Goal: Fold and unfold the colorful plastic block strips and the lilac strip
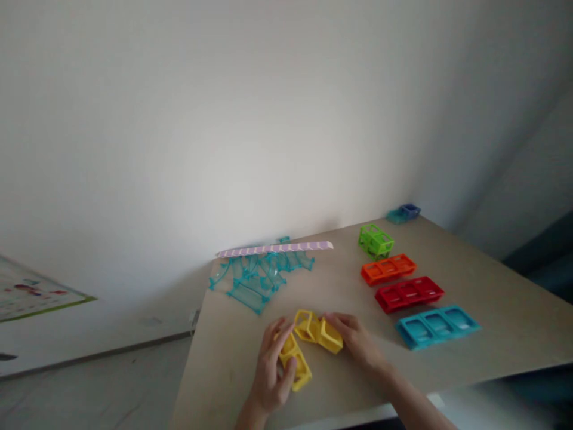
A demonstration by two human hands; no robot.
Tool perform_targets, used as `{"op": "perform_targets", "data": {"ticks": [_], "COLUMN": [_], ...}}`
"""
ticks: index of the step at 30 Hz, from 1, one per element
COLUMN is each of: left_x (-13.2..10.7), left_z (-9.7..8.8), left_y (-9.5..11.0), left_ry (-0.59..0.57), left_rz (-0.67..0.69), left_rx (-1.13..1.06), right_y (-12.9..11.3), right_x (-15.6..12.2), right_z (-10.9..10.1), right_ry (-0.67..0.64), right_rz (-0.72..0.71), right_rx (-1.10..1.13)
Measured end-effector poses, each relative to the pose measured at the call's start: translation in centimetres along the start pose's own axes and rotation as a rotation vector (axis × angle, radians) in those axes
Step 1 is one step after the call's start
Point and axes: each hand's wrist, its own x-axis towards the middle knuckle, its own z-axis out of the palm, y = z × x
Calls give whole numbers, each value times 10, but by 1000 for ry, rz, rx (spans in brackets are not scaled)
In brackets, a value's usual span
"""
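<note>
Yellow blocks (308, 325): your left hand (268, 373) wraps one end, right hand (358, 343) pinches other, likely bracing joint. Spare red tray (409, 292) right of blocks.

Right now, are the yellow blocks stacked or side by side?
Side by side: the yellow blocks lie on the table, left hand and right hand touching them.
</note>
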Motion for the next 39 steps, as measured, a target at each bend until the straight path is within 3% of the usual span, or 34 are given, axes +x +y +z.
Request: {"op": "perform_targets", "data": {"ticks": [3, 7, 14, 21, 31, 39], "left_x": [2, 4, 1, 0, 1, 3], "left_z": [1, 1, 4, 4, 9, 8], "left_y": [5, 7, 5, 3, 9, 11], "left_ry": [-92, -81, -55, -143, -58, -76], "left_rz": [12, 3, 6, 34, -50, -9], "left_rx": [81, 147, 239, 268, 279, 314], "right_y": [-1, -3, -5, -7, -6, -6], "right_x": [-3, -9, -17, -13, -18, -21], "right_z": [9, 16, 2, 7, 2, 0], "right_ry": [33, -15, -35, -191, -305, -262], "right_rz": [-23, -55, 21, -59, -170, -144], "right_rx": [-64, -94, 0, 53, -4, -105]}}
